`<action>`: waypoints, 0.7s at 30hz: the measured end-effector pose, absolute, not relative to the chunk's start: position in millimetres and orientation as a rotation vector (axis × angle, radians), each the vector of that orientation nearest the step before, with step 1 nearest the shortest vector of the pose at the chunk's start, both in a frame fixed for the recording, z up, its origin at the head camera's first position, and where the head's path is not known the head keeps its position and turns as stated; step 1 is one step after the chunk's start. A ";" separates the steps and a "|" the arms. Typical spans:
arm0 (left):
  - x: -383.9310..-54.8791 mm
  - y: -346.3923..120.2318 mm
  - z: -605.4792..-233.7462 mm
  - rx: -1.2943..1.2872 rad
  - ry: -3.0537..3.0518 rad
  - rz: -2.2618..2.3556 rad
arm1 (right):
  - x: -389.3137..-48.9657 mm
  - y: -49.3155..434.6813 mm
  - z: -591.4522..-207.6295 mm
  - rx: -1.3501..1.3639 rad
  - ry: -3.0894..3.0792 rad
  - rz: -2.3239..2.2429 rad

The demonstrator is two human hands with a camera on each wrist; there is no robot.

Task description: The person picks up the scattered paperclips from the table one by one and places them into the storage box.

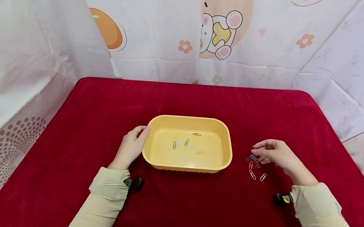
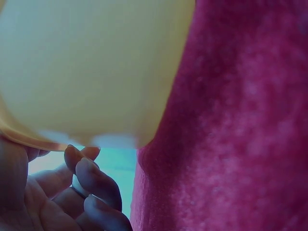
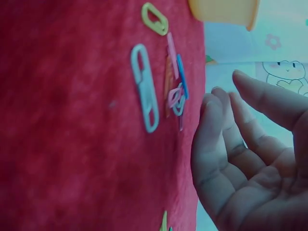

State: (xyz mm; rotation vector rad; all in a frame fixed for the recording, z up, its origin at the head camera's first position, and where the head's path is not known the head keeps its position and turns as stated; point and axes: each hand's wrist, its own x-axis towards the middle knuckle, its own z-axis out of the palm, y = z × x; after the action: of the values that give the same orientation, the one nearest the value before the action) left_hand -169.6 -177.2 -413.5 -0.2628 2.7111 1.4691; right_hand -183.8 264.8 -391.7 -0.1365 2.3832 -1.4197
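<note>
A yellow plastic tray (image 1: pixel 185 169) stands on the red cloth, several coloured paper clips (image 1: pixel 187 141) lying on its floor. My left hand (image 1: pixel 129 148) grips its left rim; in the left wrist view the fingertips (image 2: pixel 91 168) sit at the rim beside the tray wall. To the tray's right, my right hand (image 1: pixel 279 155) hovers over a loose pile of paper clips (image 1: pixel 253 162). In the right wrist view its thumb and loosely bent fingers (image 3: pixel 209 125) are apart, with nothing between them. A pale blue paper clip (image 3: pixel 144 89) lies closest to that camera.
A red velvet cloth (image 1: pixel 118 102) covers the table. Patterned white curtains (image 1: pixel 164 32) hang behind it and at both sides. Dark wrist cameras (image 1: pixel 137 183) are strapped at both cuffs. A yellow paper clip (image 3: pixel 155 19) lies at the pile's edge.
</note>
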 end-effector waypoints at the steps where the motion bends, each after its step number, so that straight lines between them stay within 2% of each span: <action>1: -169.6 -177.2 -413.5 -0.262 2.711 1.472 | -184.1 265.3 -392.7 -0.141 2.393 -1.395; 21: -169.4 -176.8 -413.7 -0.267 2.720 1.469 | -186.8 257.9 -394.1 -0.193 2.569 -0.975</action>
State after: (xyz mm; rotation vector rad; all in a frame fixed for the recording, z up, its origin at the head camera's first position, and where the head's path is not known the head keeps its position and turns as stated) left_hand -169.4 -176.8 -413.7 -0.2673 2.7197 1.4691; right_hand -186.8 257.9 -394.1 -0.1934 2.5693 -0.9751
